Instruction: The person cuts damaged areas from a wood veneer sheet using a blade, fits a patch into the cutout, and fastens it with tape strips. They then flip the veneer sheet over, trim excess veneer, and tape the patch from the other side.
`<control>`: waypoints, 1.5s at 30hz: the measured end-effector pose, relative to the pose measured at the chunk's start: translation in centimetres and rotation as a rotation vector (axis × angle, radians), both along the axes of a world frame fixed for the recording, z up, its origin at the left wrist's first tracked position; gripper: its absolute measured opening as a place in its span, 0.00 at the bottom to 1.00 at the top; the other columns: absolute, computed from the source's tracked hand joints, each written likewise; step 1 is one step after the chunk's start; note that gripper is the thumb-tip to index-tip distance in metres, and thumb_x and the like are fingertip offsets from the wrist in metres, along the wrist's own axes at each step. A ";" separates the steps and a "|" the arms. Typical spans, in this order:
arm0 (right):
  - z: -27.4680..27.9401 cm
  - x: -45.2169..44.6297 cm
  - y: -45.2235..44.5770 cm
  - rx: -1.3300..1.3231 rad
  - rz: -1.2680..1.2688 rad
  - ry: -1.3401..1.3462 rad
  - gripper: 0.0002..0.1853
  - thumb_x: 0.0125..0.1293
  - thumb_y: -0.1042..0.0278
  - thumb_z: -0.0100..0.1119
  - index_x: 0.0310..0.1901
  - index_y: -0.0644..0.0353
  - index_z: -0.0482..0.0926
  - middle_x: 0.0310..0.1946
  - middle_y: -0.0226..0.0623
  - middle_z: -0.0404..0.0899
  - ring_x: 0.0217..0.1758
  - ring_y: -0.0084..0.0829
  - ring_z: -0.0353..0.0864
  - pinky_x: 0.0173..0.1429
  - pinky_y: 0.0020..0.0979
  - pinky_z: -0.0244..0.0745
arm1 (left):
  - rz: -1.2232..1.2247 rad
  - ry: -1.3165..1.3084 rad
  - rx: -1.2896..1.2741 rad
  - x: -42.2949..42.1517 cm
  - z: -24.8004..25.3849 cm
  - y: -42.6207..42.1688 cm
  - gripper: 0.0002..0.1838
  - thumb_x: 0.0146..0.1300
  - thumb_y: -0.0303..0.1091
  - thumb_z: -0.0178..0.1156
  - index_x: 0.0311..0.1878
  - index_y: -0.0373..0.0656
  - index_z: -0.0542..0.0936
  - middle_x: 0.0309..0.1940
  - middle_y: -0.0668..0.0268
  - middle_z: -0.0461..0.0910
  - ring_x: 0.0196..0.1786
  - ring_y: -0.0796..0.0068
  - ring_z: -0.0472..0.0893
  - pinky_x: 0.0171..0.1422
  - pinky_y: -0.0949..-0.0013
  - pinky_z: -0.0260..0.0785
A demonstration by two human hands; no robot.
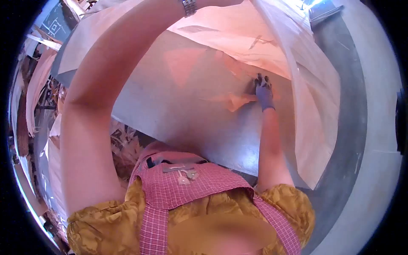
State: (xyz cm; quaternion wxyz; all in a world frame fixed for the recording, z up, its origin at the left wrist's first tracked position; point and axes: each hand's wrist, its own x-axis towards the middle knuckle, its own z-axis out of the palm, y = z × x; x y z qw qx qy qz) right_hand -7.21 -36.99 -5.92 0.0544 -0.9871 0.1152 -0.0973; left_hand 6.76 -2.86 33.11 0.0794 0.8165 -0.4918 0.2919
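Note:
My right hand, in a grey-purple glove with dark fingertips, reaches down to the grey tabletop. Its fingers look stretched and apart. Just left of it lies a torn orange-tinted scrap of thin sheet; whether the hand touches it I cannot tell. My left arm, with a metal watch on the wrist, stretches to the top edge, where the fingers are cut off from view. Below that hand spreads a large thin pale sheet, like wood veneer, its right part raised and curving past my right arm.
More torn pieces, one triangular, lie flat on the tabletop. Heaped scraps fill the floor at left, with further sheets beyond. A grey metal box-like part stands at the upper right. A pale floor strip runs along the right.

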 end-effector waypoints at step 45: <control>-1.0 -53.0 3.4 0.125 -0.698 0.339 0.26 0.66 0.65 0.56 0.66 0.53 0.70 0.66 0.45 0.70 0.66 0.47 0.72 0.68 0.44 0.67 | 0.004 0.182 0.119 -13.1 -10.5 7.3 0.13 0.59 0.23 0.57 0.47 0.46 0.81 0.34 0.66 0.82 0.43 0.65 0.83 0.76 0.51 0.58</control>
